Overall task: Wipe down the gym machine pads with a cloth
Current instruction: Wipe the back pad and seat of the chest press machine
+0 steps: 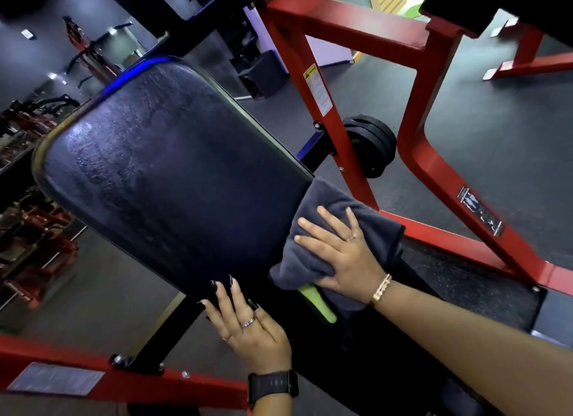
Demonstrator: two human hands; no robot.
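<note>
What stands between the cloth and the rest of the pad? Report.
Nothing visible. The right hand presses the cloth on the pad at its lower end. The left hand only touches the near edge, off to the side.

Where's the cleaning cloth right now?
In the head view, the grey cloth lies at the lower right end of the black pad, pressed under the right hand, right of the left hand.

I'm pressing my right hand [338, 254] on the cloth [335, 217] at the pad's [161, 173] near right end, my left hand [248, 325] touching its near edge, weight plates [372, 145] sitting beyond.
</note>
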